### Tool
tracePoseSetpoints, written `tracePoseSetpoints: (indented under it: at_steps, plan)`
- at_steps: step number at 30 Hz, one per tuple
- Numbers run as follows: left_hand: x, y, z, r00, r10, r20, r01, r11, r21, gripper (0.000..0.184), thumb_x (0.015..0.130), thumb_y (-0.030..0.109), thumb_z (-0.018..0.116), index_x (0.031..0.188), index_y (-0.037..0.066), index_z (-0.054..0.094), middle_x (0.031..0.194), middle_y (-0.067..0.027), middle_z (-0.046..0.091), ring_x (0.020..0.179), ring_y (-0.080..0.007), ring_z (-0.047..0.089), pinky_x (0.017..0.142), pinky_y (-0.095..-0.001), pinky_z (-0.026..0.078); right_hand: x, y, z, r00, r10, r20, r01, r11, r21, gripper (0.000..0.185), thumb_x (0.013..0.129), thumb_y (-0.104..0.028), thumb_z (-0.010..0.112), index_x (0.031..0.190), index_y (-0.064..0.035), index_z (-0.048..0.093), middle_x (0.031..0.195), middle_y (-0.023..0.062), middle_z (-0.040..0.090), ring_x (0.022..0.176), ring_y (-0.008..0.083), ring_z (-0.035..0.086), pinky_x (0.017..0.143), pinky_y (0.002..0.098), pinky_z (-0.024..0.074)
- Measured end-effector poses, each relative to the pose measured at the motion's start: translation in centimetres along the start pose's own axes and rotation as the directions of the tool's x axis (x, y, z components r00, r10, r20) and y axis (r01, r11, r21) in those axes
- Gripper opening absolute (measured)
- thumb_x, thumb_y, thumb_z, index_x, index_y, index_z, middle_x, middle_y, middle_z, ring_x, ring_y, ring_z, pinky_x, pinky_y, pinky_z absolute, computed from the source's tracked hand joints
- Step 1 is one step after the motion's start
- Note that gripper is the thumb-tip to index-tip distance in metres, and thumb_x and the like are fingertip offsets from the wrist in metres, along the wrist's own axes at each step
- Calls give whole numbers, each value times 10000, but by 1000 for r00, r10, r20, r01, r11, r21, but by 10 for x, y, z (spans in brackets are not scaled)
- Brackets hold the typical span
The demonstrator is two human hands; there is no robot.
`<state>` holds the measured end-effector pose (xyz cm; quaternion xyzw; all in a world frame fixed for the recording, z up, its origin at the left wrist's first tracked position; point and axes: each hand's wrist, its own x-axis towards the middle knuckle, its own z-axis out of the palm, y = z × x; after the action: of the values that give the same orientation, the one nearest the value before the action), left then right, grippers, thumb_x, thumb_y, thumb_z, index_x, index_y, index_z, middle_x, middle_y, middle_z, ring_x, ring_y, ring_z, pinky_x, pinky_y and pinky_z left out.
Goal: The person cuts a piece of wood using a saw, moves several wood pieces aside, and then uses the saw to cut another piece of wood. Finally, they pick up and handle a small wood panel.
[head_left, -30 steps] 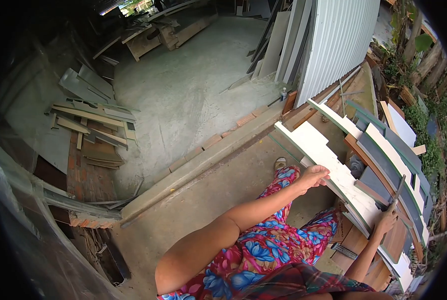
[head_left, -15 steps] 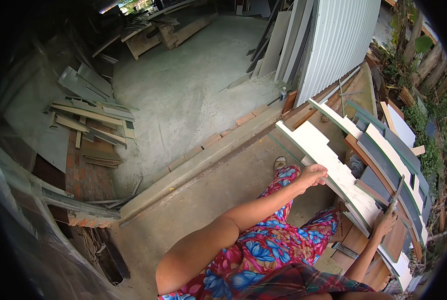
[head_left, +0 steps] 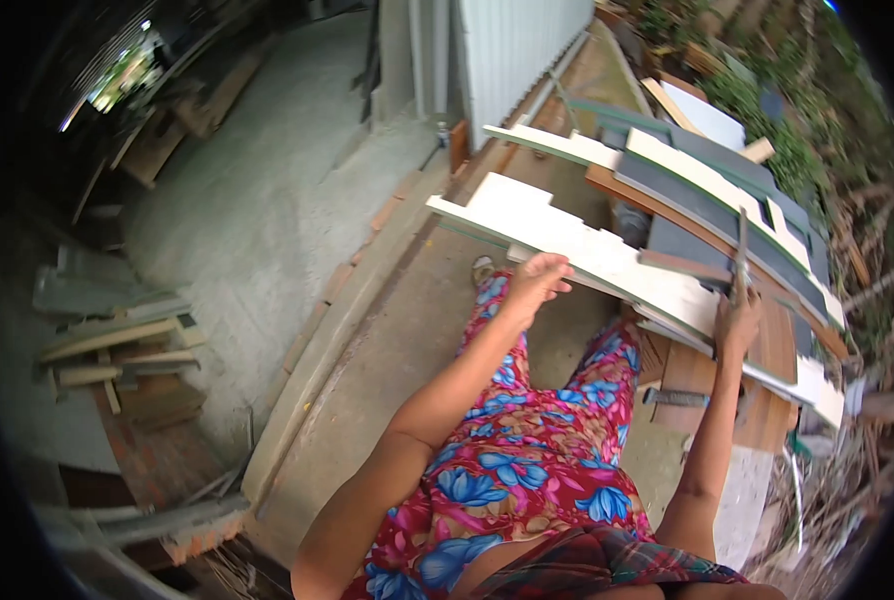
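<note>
Long white boards with stepped edges lie across in front of me. My left hand is at their near edge, its fingers bent and drawn together; whatever is between the fingertips is too small to make out. On the right, my right hand is wrapped round a narrow long tool that points away from me, over the boards. The tool's kind is unclear. Beyond the white boards lie a brown strip and dark grey panels.
Brown wooden boards lie under the right end of the pile. A corrugated metal sheet stands beyond. A low concrete ledge runs at left, with stacked wood scraps past it. Plants and debris line the right side.
The view has turned to the right, so the boards and both hands appear further left and higher. Both hands keep nearly the same poses at the boards.
</note>
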<state>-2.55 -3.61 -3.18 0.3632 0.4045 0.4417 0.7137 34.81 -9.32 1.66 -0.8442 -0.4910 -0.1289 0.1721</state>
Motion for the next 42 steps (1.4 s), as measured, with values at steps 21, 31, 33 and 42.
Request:
tracePoseSetpoints:
  at_steps: [21,31,33,42]
  plan:
    - [-30,69,12,975,207,87,-212,976,58,124,952,164,640,1004,52,653,881,-37,671,665,-51,536,606,-184,403,-77,-108,-276,699,-534,-477,221,-472,853,243,864,-49,676,1087,-147,681,844,35,646,545,63,506,478,206,371]
    - [-27,62,15,975,184,123,-186,983,4,109,961,160,633,993,58,653,877,-40,669,666,-57,539,602,-192,399,-116,-66,-310,501,-591,-633,435,-460,774,190,844,-147,719,1017,-217,689,697,-30,653,480,54,499,473,204,370]
    - [-27,61,16,977,177,119,-179,984,3,111,961,161,634,992,57,653,873,-40,667,666,-57,540,599,-192,400,-120,-56,-319,448,-633,-632,498,-410,764,150,842,-211,722,980,-225,665,700,-41,648,495,49,501,491,203,368]
    - [-24,57,15,978,168,127,-169,986,1,120,959,154,631,1002,44,653,856,-35,665,649,-51,549,583,-174,397,-133,-79,-370,271,-524,-807,717,-450,533,346,828,-207,660,584,-177,416,525,-57,429,444,42,417,438,190,282]
